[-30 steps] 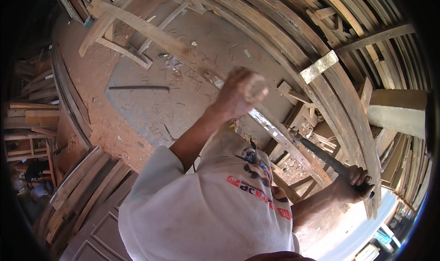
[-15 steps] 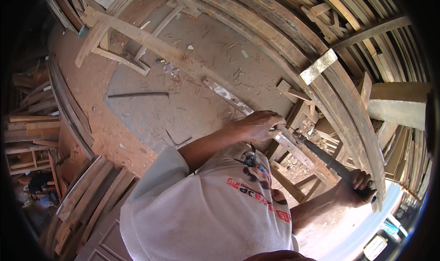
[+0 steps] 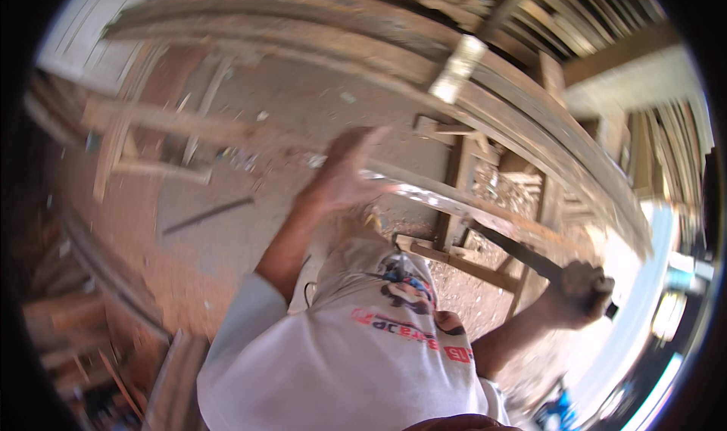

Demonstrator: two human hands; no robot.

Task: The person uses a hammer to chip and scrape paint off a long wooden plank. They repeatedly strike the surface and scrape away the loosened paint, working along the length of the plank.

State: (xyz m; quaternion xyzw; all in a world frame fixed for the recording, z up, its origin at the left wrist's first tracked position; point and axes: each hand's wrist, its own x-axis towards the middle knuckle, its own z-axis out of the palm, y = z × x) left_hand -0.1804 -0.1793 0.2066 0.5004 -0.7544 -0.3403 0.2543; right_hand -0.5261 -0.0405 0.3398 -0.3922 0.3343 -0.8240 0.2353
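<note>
A long wooden beam [image 3: 485, 211] with a pale, speckled side runs across the view in front of my body. My left hand [image 3: 338, 175] is at the beam, blurred, its fingers stretched out and the thumb apart. Whether its palm touches the wood I cannot tell. On the right, my right hand [image 3: 581, 293] is closed round the handle of a machete [image 3: 522, 253]. The dark blade slants up and left from the fist, and its far end is near the beam's lower edge.
Long thick planks [image 3: 333, 49] curve across the far side, with a pale block [image 3: 458, 68] on them. A wooden trestle [image 3: 454, 166] stands beneath the beam. A dark rod [image 3: 208, 216] lies on the floor at left. Stacked timber [image 3: 670, 158] fills the right side.
My left hand has come off its grip near the machete's tip and moved left along the beam, opening. The machete stays in my right hand. The whole view has shifted and blurred.
</note>
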